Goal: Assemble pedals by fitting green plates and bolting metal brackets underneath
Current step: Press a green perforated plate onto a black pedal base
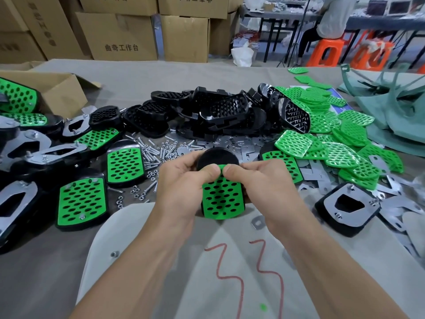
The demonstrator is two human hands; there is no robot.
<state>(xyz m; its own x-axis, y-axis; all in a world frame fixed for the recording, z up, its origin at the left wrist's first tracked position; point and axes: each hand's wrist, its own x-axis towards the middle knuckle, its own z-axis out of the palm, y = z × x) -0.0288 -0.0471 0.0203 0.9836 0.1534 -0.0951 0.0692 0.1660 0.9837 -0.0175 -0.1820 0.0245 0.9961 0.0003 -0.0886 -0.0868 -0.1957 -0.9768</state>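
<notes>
Both hands, left hand and right hand, grip a black pedal between them, thumbs pressing the green plate onto it, above the table

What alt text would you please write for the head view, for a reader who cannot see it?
A left hand and right hand pinch the far edge of a green plate onto a black pedal base. Loose green plates, black bases, bolts and metal brackets crowd the table.

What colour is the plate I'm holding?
The plate is bright green with rows of oval holes; head view.
</notes>
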